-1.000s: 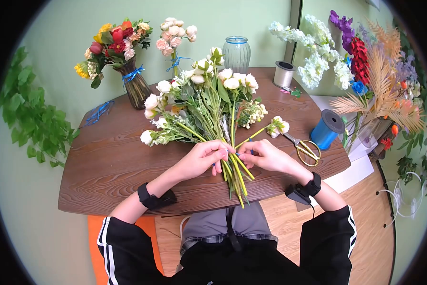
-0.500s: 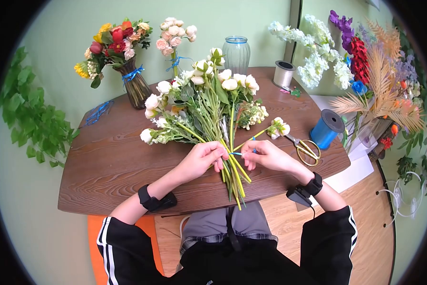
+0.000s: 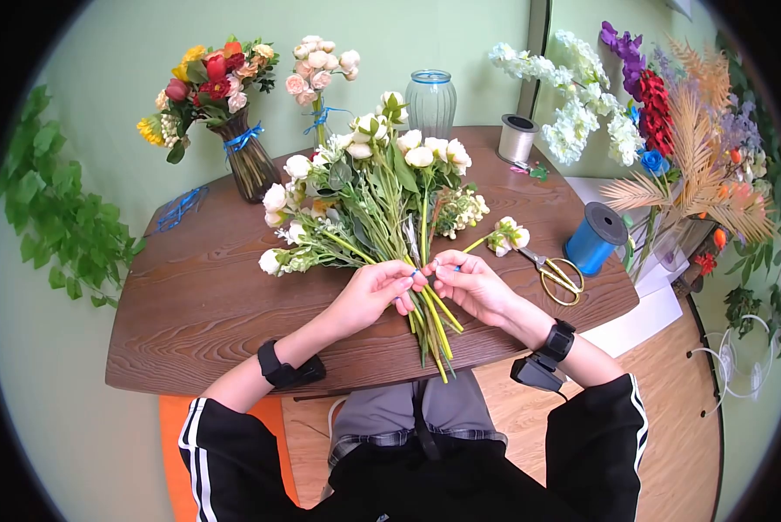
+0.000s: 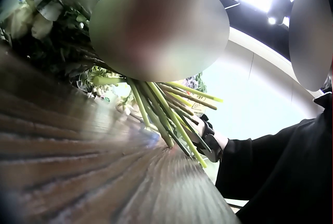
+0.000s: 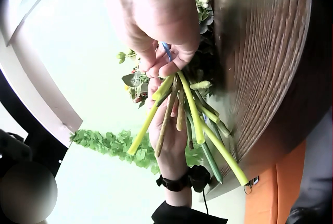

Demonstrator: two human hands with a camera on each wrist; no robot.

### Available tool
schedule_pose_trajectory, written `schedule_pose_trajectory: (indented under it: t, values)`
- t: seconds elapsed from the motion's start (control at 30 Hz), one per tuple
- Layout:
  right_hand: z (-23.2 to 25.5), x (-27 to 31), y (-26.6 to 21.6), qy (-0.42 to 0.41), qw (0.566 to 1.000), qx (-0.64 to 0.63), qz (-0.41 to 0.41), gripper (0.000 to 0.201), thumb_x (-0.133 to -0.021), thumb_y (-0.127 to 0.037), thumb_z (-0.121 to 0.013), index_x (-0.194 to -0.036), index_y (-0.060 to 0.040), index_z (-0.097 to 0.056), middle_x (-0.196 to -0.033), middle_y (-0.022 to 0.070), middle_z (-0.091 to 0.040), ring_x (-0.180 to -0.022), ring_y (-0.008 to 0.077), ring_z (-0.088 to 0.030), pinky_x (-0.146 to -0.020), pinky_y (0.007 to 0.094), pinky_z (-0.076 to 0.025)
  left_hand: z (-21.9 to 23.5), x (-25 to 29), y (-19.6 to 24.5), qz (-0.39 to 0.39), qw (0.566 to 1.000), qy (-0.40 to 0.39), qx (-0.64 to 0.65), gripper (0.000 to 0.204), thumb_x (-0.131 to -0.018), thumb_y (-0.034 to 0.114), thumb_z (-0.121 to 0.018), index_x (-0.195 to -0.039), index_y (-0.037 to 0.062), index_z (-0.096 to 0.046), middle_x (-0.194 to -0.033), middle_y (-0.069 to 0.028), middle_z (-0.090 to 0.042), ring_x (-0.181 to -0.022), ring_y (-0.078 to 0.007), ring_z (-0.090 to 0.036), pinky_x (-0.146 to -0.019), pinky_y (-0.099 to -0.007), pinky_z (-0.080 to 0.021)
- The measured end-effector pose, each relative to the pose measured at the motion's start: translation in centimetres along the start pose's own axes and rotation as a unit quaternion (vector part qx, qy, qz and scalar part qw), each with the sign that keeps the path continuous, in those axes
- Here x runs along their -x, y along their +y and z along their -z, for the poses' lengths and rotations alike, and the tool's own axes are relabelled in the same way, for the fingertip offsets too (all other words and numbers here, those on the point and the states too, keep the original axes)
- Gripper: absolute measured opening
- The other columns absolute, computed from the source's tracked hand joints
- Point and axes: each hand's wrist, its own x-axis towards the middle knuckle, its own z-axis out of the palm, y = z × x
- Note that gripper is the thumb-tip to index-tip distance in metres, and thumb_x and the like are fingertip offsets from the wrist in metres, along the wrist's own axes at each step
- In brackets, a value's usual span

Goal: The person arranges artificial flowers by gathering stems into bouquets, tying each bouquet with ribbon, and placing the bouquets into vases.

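Observation:
A bouquet of white flowers (image 3: 369, 143) lies on the brown table, its green stems (image 3: 437, 324) fanning toward the front edge. Around the stems, at the crossing point, the left hand (image 3: 375, 291) pinches a thin blue ribbon with thumb and forefinger. Close against it, the right hand (image 3: 473, 287) pinches the ribbon too. In the right wrist view the blue ribbon (image 5: 167, 51) shows between the fingers of the right hand (image 5: 161, 21), above the stem ends (image 5: 196, 114). A blurred patch hides the left hand's work in the left wrist view.
Gold-handled scissors (image 3: 562, 280), a blue ribbon spool (image 3: 596, 239) and a single white flower (image 3: 508, 235) lie to the right. Behind stand a white spool (image 3: 517, 139), a glass vase (image 3: 431, 104) and a colourful bouquet (image 3: 250, 165). Cut blue ribbons (image 3: 178, 210) lie at left.
The right hand has turned and risen slightly, its fingertips now meeting the left hand's at the stems. The ribbon stretched between the hands half a second ago is now mostly covered.

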Motion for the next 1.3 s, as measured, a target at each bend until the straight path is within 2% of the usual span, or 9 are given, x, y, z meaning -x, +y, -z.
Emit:
schedule_pose_trajectory:
  t: [0.3,0.43,0.63,0.73,0.8,1.0,1.13,1.23,1.3]
  values:
    - [-0.3,-0.6,0.9,0.062,0.993,0.09,0.048,0.014,-0.077,-0.007,-0.057,-0.09,-0.0028,-0.054,-0.084,0.0058,-0.058,-0.078,0.0106,-0.055,-0.067,0.0217,-0.044,-0.3,0.0,0.1,-0.003,0.999,0.014,-0.033,0.015,-0.086,0.008,-0.041,-0.093,-0.0016,-0.05,-0.081,-0.005,-0.055,-0.061,-0.008,-0.052,-0.055,-0.0201,-0.044]
    - [-0.3,-0.7,0.7,0.052,0.989,0.121,0.069,0.012,-0.077,-0.007,-0.057,-0.087,-0.0023,-0.053,-0.08,0.0045,-0.058,-0.073,0.0089,-0.055,-0.066,0.0206,-0.044,-0.4,-0.1,0.1,0.005,0.997,0.024,-0.07,0.015,-0.084,0.004,-0.042,-0.097,-0.0004,-0.047,-0.081,-0.007,-0.056,-0.056,-0.0081,-0.052,-0.051,-0.0194,-0.044]
    - [0.0,-0.4,0.3,0.04,0.975,0.208,0.06,0.01,-0.076,-0.006,-0.057,-0.085,-0.0017,-0.054,-0.078,0.0034,-0.058,-0.071,0.0081,-0.055,-0.068,0.02,-0.044,0.1,-0.4,1.1,0.015,1.0,0.007,-0.02,0.039,-0.081,0.0,-0.045,-0.112,0.0031,-0.022,-0.077,-0.0128,-0.056,-0.055,-0.0104,-0.053,-0.05,-0.0205,-0.045]
    - [0.0,-0.3,0.2,0.024,0.962,0.257,0.092,0.008,-0.076,-0.006,-0.057,-0.083,-0.0017,-0.056,-0.078,0.0026,-0.058,-0.072,0.0079,-0.055,-0.069,0.0205,-0.044,0.1,-0.6,0.5,0.033,0.999,0.039,-0.012,0.043,-0.08,-0.001,-0.046,-0.112,0.0029,-0.017,-0.076,-0.0147,-0.056,-0.055,-0.0123,-0.054,-0.05,-0.0222,-0.046]
    - [-0.5,-0.4,-0.2,0.003,0.942,0.302,0.144,0.008,-0.076,-0.008,-0.057,-0.081,-0.0016,-0.057,-0.079,0.0017,-0.059,-0.072,0.0082,-0.055,-0.068,0.021,-0.044,0.1,-0.7,0.6,0.048,0.998,0.044,-0.011,0.042,-0.081,0.0,-0.047,-0.111,0.0045,-0.018,-0.074,-0.0127,-0.056,-0.055,-0.0122,-0.054,-0.05,-0.0223,-0.046]
    - [-1.6,-0.8,-1.5,-0.007,0.886,0.453,0.098,0.009,-0.076,-0.008,-0.056,-0.081,-0.001,-0.06,-0.076,0.0026,-0.06,-0.067,0.0068,-0.055,-0.062,0.0203,-0.044,0.1,-1.2,1.4,0.074,0.995,0.032,-0.059,0.042,-0.08,0.001,-0.049,-0.11,0.0049,-0.02,-0.072,-0.0117,-0.057,-0.057,-0.0124,-0.055,-0.05,-0.0225,-0.046]
    - [-1.8,-1.2,-1.2,0.044,0.876,0.463,0.126,0.01,-0.075,-0.008,-0.057,-0.081,-0.0006,-0.06,-0.072,0.003,-0.06,-0.064,0.0057,-0.054,-0.058,0.0195,-0.043,0.3,-1.0,1.0,0.051,0.998,0.026,-0.037,0.043,-0.08,0.002,-0.049,-0.111,0.0054,-0.02,-0.076,-0.0132,-0.059,-0.057,-0.0122,-0.054,-0.051,-0.0215,-0.045]
    - [-2.1,-1.1,-1.0,0.079,0.884,0.447,0.114,0.011,-0.074,-0.009,-0.058,-0.08,0.0,-0.06,-0.07,0.0029,-0.06,-0.063,0.0058,-0.054,-0.058,0.0195,-0.043,-0.4,-0.2,1.3,0.033,0.995,0.071,-0.062,0.044,-0.078,0.004,-0.053,-0.11,0.0021,-0.024,-0.075,-0.0111,-0.059,-0.057,-0.0129,-0.054,-0.052,-0.0226,-0.044]
    - [-2.3,-1.1,-1.0,0.103,0.889,0.434,0.106,0.011,-0.073,-0.009,-0.06,-0.079,0.0003,-0.06,-0.068,0.0029,-0.06,-0.063,0.0058,-0.054,-0.058,0.0197,-0.043,-0.7,0.3,1.5,-0.005,0.982,0.097,-0.163,0.043,-0.076,0.007,-0.055,-0.108,0.0024,-0.027,-0.076,-0.0089,-0.06,-0.056,-0.014,-0.054,-0.054,-0.0242,-0.042]
